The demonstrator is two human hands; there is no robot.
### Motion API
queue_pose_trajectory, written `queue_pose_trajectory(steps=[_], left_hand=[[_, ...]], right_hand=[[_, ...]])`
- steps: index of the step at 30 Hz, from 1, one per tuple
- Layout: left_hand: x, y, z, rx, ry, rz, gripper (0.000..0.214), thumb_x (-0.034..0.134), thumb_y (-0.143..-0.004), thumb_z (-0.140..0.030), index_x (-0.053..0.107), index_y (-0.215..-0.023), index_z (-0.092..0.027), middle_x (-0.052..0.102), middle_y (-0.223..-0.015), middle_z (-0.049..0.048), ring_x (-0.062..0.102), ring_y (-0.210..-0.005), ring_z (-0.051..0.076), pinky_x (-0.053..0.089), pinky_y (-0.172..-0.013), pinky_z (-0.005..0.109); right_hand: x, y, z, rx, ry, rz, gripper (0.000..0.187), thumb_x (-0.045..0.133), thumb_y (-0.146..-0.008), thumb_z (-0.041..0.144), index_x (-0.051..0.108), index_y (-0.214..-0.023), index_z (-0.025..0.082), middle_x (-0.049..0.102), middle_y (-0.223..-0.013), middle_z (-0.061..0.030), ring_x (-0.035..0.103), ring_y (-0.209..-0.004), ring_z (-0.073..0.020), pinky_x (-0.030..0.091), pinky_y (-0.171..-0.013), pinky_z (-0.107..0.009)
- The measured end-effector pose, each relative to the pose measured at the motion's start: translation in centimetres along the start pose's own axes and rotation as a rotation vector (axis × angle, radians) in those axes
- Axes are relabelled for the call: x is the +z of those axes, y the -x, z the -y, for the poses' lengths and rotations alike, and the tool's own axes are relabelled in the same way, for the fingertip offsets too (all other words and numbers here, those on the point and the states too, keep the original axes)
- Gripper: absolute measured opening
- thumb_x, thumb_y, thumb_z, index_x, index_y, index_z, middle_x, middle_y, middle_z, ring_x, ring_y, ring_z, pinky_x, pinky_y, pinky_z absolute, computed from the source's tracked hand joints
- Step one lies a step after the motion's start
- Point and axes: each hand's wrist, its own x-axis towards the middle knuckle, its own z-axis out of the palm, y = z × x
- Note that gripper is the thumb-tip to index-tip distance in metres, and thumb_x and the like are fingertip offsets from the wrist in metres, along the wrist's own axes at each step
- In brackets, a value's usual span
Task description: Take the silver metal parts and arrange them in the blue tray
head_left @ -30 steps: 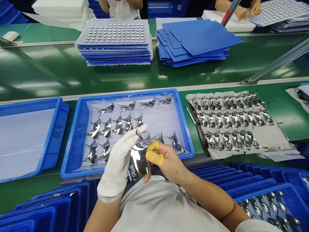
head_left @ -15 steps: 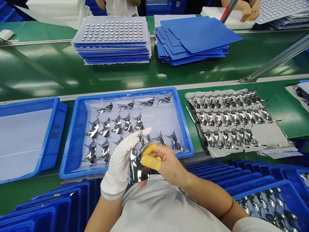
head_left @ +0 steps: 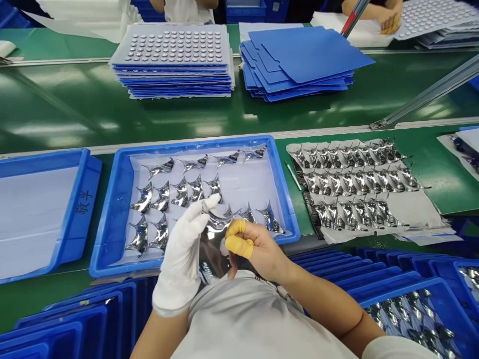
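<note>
My left hand (head_left: 183,254), in a white glove, holds a mirror-bright curved chrome part (head_left: 215,244) with pointed corners at its left and upper edges. Yellow finger covers sit on the thumb and forefinger of my right hand (head_left: 258,247). Those fingers are closed on the part's right edge, with one fingertip showing below. A small pale patch lies at the yellow fingertips, and I cannot tell what it is. Just beyond my hands is a blue tray (head_left: 98,234) lined with white sheet, where several similar chrome parts (head_left: 180,192) lie in rows.
To the right, rows of chrome parts (head_left: 355,182) rest on paper beside a thin white stick (head_left: 294,175). Another blue tray (head_left: 71,224) stands at left. Across the bench are stacked sheets (head_left: 172,80) and blue boards (head_left: 307,55). Co-workers' hands (head_left: 391,20) show at the back.
The chrome part has turned in my hands, and its broad face now shows more. My left fingers have shifted left along its top edge. My right hand has moved slightly right.
</note>
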Motion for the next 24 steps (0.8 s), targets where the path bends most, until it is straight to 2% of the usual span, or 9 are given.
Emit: queue_pose_trajectory(steps=[3,6,10,15,19,22,24], left_hand=[[-0.6,0.5,-0.5,0.153,0.028,0.089,0.029,0.079,-0.077,-0.031,0.075,-0.105,-0.031,0.072,-0.101,0.0004,0.067,-0.1,0.021,0.055,-0.089,0.029],[-1.1,1.0,-0.9,0.3,-0.013,0.155,0.032,0.084,-0.072,-0.021,0.076,-0.1,-0.033,0.071,-0.096,-0.0014,0.066,-0.096,0.018,0.055,-0.088,0.027],[-1.3,1.4,-1.0,0.353,-0.058,0.16,0.034,0.085,-0.07,-0.018,0.076,-0.1,-0.032,0.07,-0.093,-0.0007,0.066,-0.095,0.019,0.055,-0.086,0.028],[-1.9,1.3,-0.9,0.286,-0.07,0.142,0.028,0.076,-0.081,-0.02,0.075,-0.106,-0.032,0.072,-0.102,0.0003,0.066,-0.101,0.02,0.053,-0.092,0.03],[-2.4,1.0,-0.8,0.251,-0.071,0.135,0.027,0.072,-0.084,-0.022,0.075,-0.109,-0.029,0.073,-0.106,0.0025,0.065,-0.108,0.023,0.053,-0.094,0.031],[-2.4,0.6,-0.6,0.231,-0.063,0.145,0.029,0.071,-0.085,-0.024,0.074,-0.113,-0.03,0.073,-0.113,0.0019,0.064,-0.112,0.024,0.052,-0.095,0.03],[-2.4,0.1,-0.5,0.184,-0.099,0.165,0.031,0.071,-0.086,-0.027,0.073,-0.116,-0.03,0.073,-0.117,0.0022,0.064,-0.114,0.024,0.052,-0.097,0.031]], right_hand=[[-0.8,-0.6,-0.7,-0.053,0.051,0.007,0.044,0.074,-0.078,0.058,0.056,-0.073,0.018,0.056,-0.061,0.0046,0.056,-0.051,-0.0092,0.049,-0.051,-0.022],[-1.3,-1.1,-1.2,-0.093,0.107,0.013,0.045,0.075,-0.076,0.06,0.058,-0.068,0.018,0.057,-0.066,0.0022,0.055,-0.061,-0.0115,0.052,-0.061,-0.026],[-1.6,-1.3,-1.6,-0.14,0.176,0.023,0.041,0.073,-0.081,0.055,0.061,-0.068,0.018,0.057,-0.068,0.0014,0.055,-0.068,-0.0129,0.05,-0.069,-0.027],[-1.8,-1.1,-1.0,-0.289,0.271,0.056,0.025,0.072,-0.086,0.041,0.068,-0.076,0.018,0.06,-0.072,0.0003,0.053,-0.066,-0.0119,0.046,-0.066,-0.025],[-1.5,-0.6,0.1,-0.431,0.458,0.06,0.017,0.065,-0.093,0.033,0.071,-0.083,0.02,0.064,-0.075,-0.0013,0.055,-0.069,-0.0135,0.048,-0.074,-0.028],[-1.1,-0.4,0.3,-0.389,0.485,0.042,0.021,0.066,-0.092,0.037,0.069,-0.081,0.019,0.064,-0.076,-0.0019,0.056,-0.069,-0.0136,0.048,-0.072,-0.028],[-1.1,-0.5,0.0,-0.274,0.42,0.053,0.027,0.069,-0.088,0.043,0.067,-0.078,0.018,0.062,-0.073,-0.001,0.055,-0.066,-0.0128,0.048,-0.067,-0.026]])
